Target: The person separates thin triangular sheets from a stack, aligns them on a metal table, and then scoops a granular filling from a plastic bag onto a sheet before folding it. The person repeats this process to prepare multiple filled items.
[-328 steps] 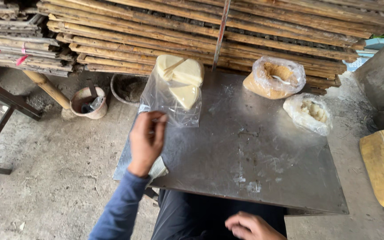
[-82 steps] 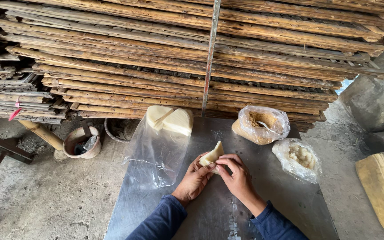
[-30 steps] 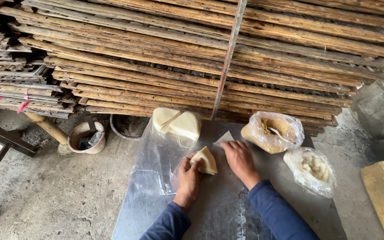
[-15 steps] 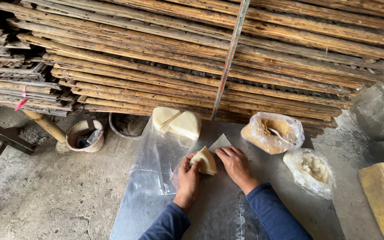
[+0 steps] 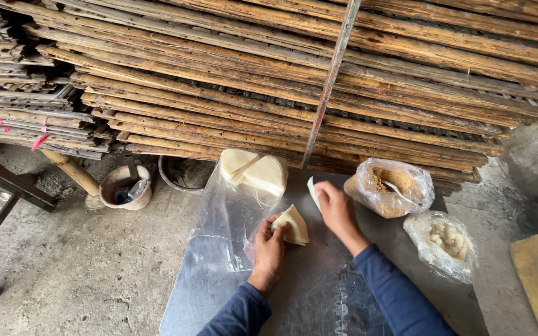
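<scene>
The left hand (image 5: 269,252) is grasping a folded, pale dough wrapper (image 5: 292,225) shaped like a triangle, with the fingers curled around its left edge. This wrapper is sitting near the middle of the grey metal tabletop (image 5: 219,292), just at 1 o'clock from the left hand. The right hand (image 5: 337,208) is resting at 2 o'clock from the wrapper, with its fingers bent over a thin white sheet (image 5: 312,191); I cannot tell if it is really pinching the sheet or only touching it.

At 11 o'clock from the hands a stack of pale round wrappers (image 5: 253,171) is lying on a clear plastic bag (image 5: 222,218) which is spreading over the left part of the tabletop. At 2 o'clock from the hands an open plastic bag of brown crumbly filling (image 5: 393,186) is standing, and a spoon handle is showing inside it. At 3 o'clock, a second bag with whitish lumps (image 5: 443,242) is lying well apart from the hands.

Behind the tabletop, long wooden slats (image 5: 281,81) are lying piled up. On the concrete floor at 9 o'clock, a small dirty bucket (image 5: 126,186) is standing.
</scene>
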